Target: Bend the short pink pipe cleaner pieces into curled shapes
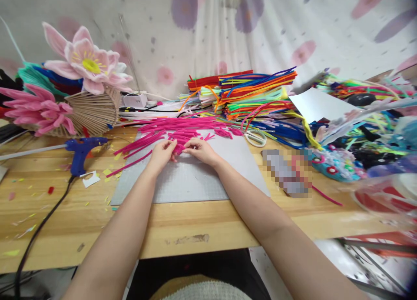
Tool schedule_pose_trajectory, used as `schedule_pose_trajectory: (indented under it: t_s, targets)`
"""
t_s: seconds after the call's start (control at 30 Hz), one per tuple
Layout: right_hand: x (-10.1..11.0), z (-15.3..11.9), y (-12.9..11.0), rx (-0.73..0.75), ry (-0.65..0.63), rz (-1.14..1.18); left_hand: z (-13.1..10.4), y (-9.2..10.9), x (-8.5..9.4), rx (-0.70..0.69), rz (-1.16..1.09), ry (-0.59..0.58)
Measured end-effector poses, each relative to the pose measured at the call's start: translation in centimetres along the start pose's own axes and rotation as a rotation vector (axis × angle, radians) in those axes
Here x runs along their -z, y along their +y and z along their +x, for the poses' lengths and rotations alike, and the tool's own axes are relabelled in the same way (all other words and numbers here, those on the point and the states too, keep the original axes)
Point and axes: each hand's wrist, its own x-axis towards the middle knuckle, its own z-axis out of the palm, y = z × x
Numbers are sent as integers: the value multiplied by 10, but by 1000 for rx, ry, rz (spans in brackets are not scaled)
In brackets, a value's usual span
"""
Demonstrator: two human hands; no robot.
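Between my hands is a small magenta piece of bent pipe cleaner (179, 149), held above a grey cutting mat (192, 187). My left hand (163, 154) pinches its left side, and the fingers of my right hand (201, 151) are closed at its right side. Just behind my hands, a pile of loose magenta pipe cleaners (176, 125) spreads over the mat's far part. Several finished-looking magenta petal shapes (224, 133) lie to the right of that pile. The exact shape of the held piece is partly hidden by my fingers.
A blue glue gun (81, 154) with a trailing cord stands at left. Pink pipe-cleaner flowers (87, 63) rise behind it. White-handled scissors (256, 138) lie right of the mat. Bundles of coloured pipe cleaners (247, 93) are stacked at the back; a blurred-out object (286, 174) lies at right.
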Motion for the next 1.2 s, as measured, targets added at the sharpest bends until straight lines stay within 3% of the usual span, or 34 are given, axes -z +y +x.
schedule_pose_trajectory:
  t_s: [0.17,0.33,0.5,0.67,0.9,1.03,1.2]
  targets:
    - [0,-2,-3,-62,-91,37,6,-12,0,-174,7,22]
    - [-1,-4,-2,-187,-223,132,5,-10,-3,-187,-89,-5]
    - [-6,-3,-3,-18,-117,-37,0,-6,-7,-90,-170,7]
    - [-12,-6,-20,168,45,-316,-2,1,-9,11,-346,92]
    - [-19,-11,-30,284,81,-623,-5,8,-11,151,-517,78]
    - [-16,-8,-21,211,55,-509,-5,6,-7,136,-487,59]
    - [-11,-3,-9,104,-15,-236,-3,0,-4,-11,-297,53]
